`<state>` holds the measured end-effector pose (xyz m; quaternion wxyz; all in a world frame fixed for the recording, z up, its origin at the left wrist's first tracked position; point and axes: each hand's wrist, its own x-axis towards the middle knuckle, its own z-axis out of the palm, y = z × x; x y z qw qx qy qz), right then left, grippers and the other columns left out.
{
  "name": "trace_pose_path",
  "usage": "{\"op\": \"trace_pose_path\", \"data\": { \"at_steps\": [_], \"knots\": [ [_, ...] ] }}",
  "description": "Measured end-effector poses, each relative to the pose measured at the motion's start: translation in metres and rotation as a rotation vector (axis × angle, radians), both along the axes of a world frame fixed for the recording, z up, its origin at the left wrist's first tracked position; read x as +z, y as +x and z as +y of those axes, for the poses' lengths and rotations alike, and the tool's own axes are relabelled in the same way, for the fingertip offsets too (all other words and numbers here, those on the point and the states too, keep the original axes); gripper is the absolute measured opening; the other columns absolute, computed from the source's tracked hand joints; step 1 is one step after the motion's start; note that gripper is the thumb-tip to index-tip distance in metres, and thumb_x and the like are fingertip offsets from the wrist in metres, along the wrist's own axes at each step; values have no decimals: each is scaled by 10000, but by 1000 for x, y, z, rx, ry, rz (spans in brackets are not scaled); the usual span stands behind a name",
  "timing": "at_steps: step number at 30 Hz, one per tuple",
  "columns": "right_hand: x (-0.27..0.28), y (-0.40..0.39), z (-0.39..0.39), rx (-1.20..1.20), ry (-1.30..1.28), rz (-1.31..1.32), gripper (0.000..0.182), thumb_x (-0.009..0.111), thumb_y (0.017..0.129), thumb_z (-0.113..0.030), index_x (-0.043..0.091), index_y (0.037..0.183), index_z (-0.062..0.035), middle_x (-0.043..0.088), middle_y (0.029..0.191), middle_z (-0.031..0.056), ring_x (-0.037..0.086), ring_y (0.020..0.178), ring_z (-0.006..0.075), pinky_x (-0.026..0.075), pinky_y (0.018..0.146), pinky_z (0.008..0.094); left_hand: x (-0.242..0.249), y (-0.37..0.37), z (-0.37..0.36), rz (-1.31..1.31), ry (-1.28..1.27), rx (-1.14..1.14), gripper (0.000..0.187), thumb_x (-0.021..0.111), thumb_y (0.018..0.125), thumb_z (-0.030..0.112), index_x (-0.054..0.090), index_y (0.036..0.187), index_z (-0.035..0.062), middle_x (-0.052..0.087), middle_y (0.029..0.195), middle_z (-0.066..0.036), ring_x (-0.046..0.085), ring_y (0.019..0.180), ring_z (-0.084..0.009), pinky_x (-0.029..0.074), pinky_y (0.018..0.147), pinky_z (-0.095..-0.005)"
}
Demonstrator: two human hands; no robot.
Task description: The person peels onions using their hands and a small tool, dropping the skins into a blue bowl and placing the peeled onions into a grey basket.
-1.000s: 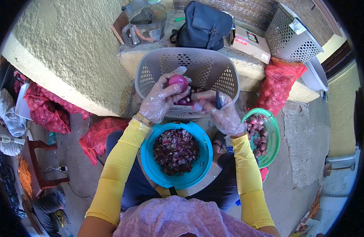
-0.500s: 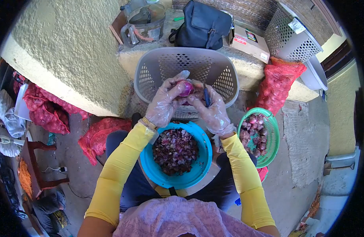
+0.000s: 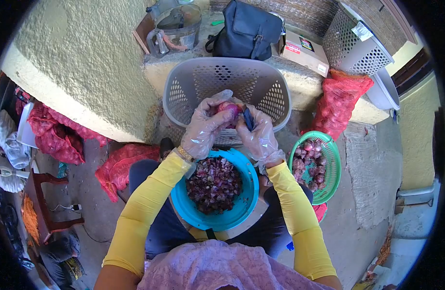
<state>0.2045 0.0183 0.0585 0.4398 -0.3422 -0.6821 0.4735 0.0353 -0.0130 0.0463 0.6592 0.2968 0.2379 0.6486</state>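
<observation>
In a clear plastic glove, my left hand is closed around a red onion. My right hand, also gloved, grips a small knife with a dark blue handle, its fingers against the onion's right side. The blade is mostly hidden. Both hands are over the near rim of a grey perforated plastic basket. Below them, between my knees, sits a turquoise basin holding a heap of onion skins.
A green colander with several red onions stands at my right. Red mesh sacks of onions lie on both sides. Behind the basket, a ledge carries a black bag, a cardboard box and a clear pitcher.
The onion has turned in my left hand, and more pale surface shows on it. My right hand and the knife have shifted slightly left, closer to the onion.
</observation>
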Motion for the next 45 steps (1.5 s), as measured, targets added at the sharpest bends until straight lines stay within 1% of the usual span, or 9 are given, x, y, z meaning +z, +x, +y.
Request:
{"op": "trace_pose_path", "data": {
  "at_steps": [3, 6, 11, 17, 28, 33, 34, 38, 45],
  "knots": [
    [-1, 0, 0, -16, 36, -22, 205, 613, 936, -15, 699, 1119, 19, 576, 789, -60, 487, 691, 42, 426, 604, 245, -6, -1, 3, 68, -20, 12, 400, 688, 955, -13, 568, 1331, 46, 606, 1373, -138, 613, 1246, -233, 538, 1071, -369],
    [-2, 4, 4, -4, -156, -86, 269, 617, 941, -11, 698, 1189, 53, 726, 961, 50, 635, 858, 93, 529, 789, 271, -15, -3, 6, 114, -42, 18, 518, 705, 956, 29, 508, 1433, 68, 593, 1393, -139, 610, 1263, -239, 545, 1064, -384],
    [-4, 6, 9, 34, -261, 147, 242, 595, 966, -14, 694, 1186, -5, 648, 822, -15, 543, 646, 48, 443, 573, 213, -9, -7, 8, 36, -65, -45, 445, 665, 992, 76, 510, 1408, 45, 557, 1431, -137, 590, 1291, -236, 538, 1078, -391],
    [-3, 10, 8, 11, -433, 128, 233, 559, 1007, -40, 675, 1205, -2, 632, 823, -2, 528, 631, 62, 426, 555, 213, -7, -6, 6, -32, -97, -101, 414, 621, 1025, 140, 507, 1411, 45, 529, 1434, -114, 582, 1290, -220, 532, 1089, -402],
    [7, 5, 1, 5, -370, 65, 229, 600, 1028, -97, 677, 1228, -18, 671, 892, 10, 578, 716, 65, 466, 601, 222, -7, -5, 7, -41, -106, -27, 441, 581, 1023, 30, 466, 1449, 27, 491, 1497, -135, 560, 1311, -224, 515, 1113, -400],
    [-7, 1, 4, 22, -219, 93, 269, 653, 1007, -110, 667, 1265, -38, 708, 984, 0, 616, 780, 61, 498, 640, 215, -9, -4, 9, 52, -65, -49, 509, 619, 1012, 109, 471, 1495, 45, 617, 1394, -144, 628, 1234, -226, 516, 1082, -395],
    [-1, 3, 3, 41, -328, 92, 305, 665, 992, -101, 645, 1281, -8, 701, 1013, 12, 620, 811, 77, 520, 723, 246, -10, -5, 9, 52, -65, -48, 509, 619, 1012, 109, 471, 1495, 45, 617, 1394, -144, 628, 1234, -226, 516, 1082, -395],
    [-7, 2, 0, 47, -375, 124, 331, 662, 947, -68, 624, 1260, 31, 694, 1027, 38, 624, 875, 109, 532, 847, 292, -2, -5, 4, 107, -33, -42, 508, 654, 980, 83, 517, 1465, 25, 576, 1465, -125, 602, 1283, -229, 503, 1100, -397],
    [-14, -1, -4, -4, -209, 77, 334, 632, 879, -29, 622, 1204, 44, 703, 1012, 74, 624, 888, 125, 521, 838, 295, -2, -2, 1, 253, -22, -62, 589, 688, 925, 44, 509, 1483, -8, 472, 1584, -97, 521, 1378, -207, 432, 1168, -370]
  ]
}}
